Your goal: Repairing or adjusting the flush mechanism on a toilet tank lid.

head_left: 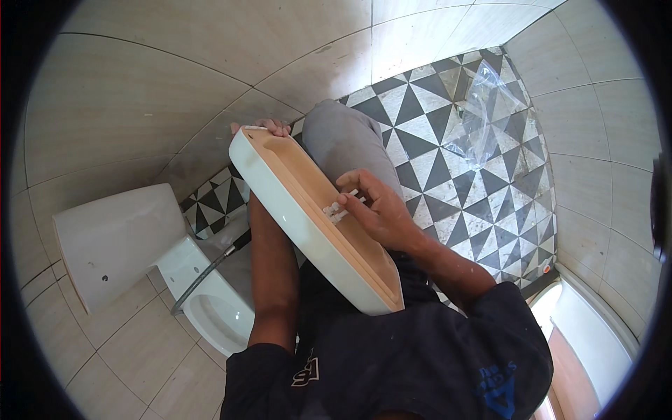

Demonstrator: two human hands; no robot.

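A long ceramic cistern lid (301,217) lies tilted across my lap, its white glazed side toward the left and its tan, unglazed hollow underside facing up. My left hand (271,128) is curled over the lid's far end, with the forearm passing behind it. At the middle of the hollow sits a small white plastic fitting (333,212). My right hand (374,210) is closed on that fitting, thumb and forefinger brought together at it. Part of the fitting is hidden by the fingers.
At left are a smooth white slab (119,245) with a small hole and a white ceramic fixture (217,315). A metal hose (203,276) with a black end crosses the fixture. A clear plastic bag (483,119) lies on the patterned floor. Tiled walls (196,70) stand close.
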